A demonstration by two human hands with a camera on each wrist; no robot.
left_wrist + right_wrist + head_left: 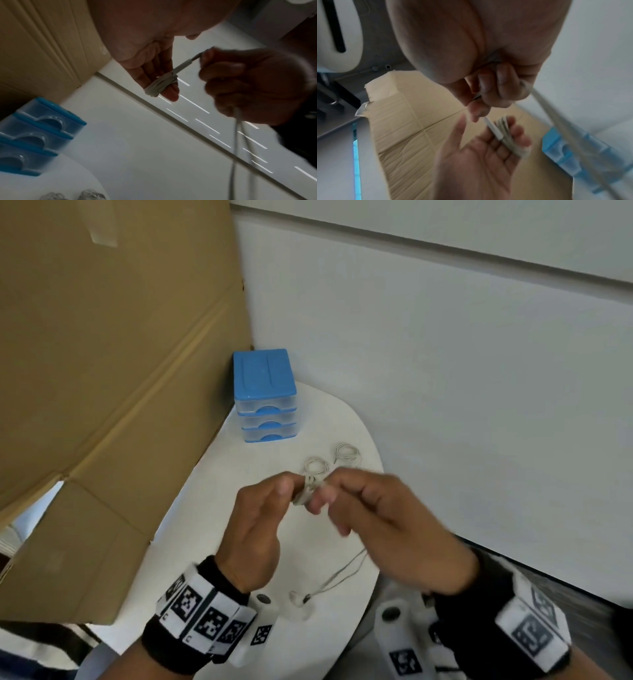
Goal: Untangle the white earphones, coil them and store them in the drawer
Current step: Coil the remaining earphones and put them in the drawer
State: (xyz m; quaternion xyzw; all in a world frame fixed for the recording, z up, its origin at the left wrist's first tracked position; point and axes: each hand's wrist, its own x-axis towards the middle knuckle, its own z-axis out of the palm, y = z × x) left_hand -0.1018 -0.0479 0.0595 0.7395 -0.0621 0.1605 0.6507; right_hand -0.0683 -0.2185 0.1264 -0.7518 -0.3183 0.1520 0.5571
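Observation:
The white earphones' cord is partly wound into a small coil [304, 493] [161, 85] [510, 136] around the straight fingers of my left hand [274, 508] [479, 155]; its thumb stands apart from the coil. My right hand [342, 501] [240, 81] [488, 92] pinches the cord just beside the coil. The loose cord [346, 570] hangs from the right hand down to the earbuds [301, 599] on the white table [239, 467]. The small blue drawer unit [263, 395] [34, 135] [573, 155] stands at the table's far end, its three drawers closed.
Two other coiled earphone cords [317, 465] [347, 453] lie on the table between my hands and the drawer unit. A large cardboard box [102, 371] rises along the left side. A white wall [479, 371] stands behind and to the right.

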